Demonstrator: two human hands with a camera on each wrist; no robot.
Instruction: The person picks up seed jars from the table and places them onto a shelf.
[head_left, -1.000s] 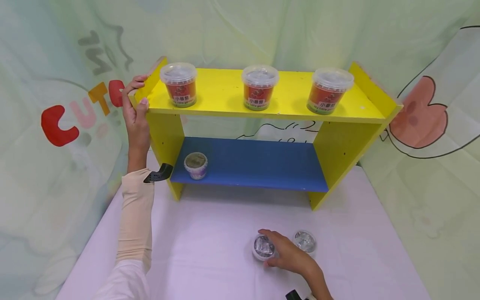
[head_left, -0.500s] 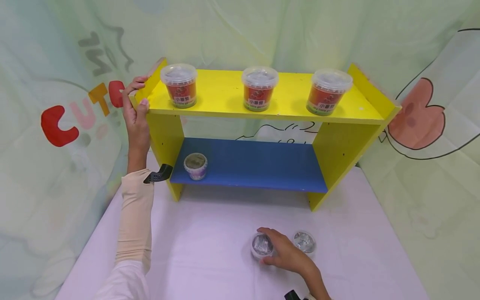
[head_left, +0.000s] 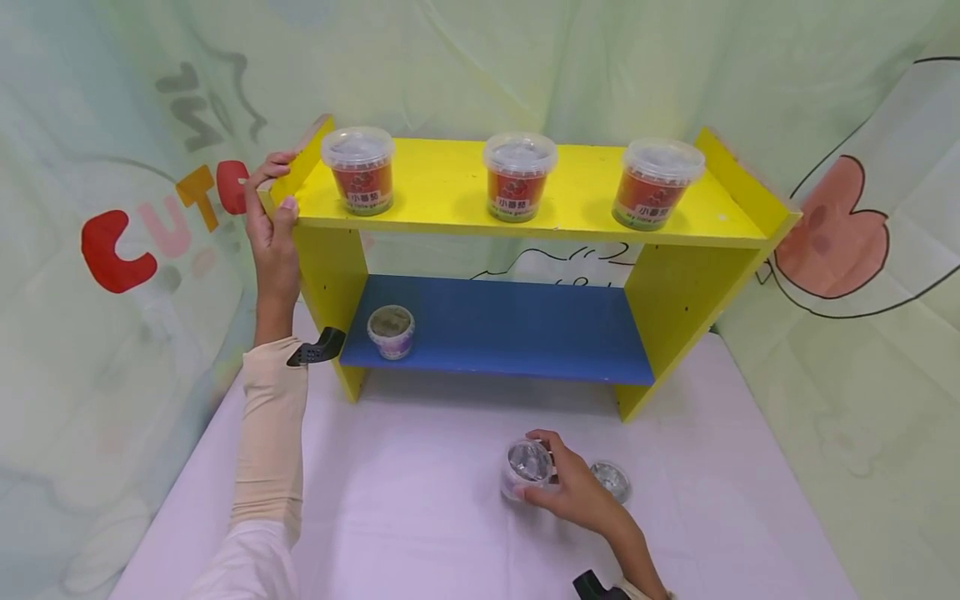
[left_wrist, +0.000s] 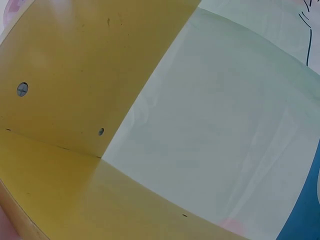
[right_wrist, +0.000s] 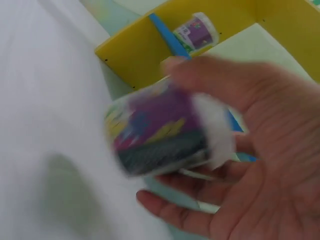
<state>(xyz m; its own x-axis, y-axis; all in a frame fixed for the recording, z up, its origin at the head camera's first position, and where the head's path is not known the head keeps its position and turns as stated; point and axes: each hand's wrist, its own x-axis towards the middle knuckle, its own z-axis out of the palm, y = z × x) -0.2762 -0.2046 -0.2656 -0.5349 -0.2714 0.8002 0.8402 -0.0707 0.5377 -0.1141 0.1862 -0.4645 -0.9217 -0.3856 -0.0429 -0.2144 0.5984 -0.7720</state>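
Observation:
My right hand (head_left: 570,487) grips a small purple-labelled cup (head_left: 527,467) with a foil lid, held just above the white tabletop (head_left: 405,500); the right wrist view shows my fingers (right_wrist: 235,85) curled round the cup (right_wrist: 160,132), blurred. A second foil-lidded cup (head_left: 613,480) stands just to the right. A third purple cup (head_left: 391,330) sits at the left of the blue lower shelf (head_left: 517,329). My left hand (head_left: 272,218) grips the top left corner of the yellow shelf unit (head_left: 675,300). The left wrist view shows only the yellow shelf side (left_wrist: 60,100).
Three red-labelled tubs with clear lids (head_left: 358,168) (head_left: 519,173) (head_left: 660,180) stand in a row on the yellow top shelf. Pale green printed cloth (head_left: 112,250) hangs around the table on the left, back and right.
My right hand has closed round the cup and lifted it slightly off the table, toward the shelf. The left hand and shelf have not moved.

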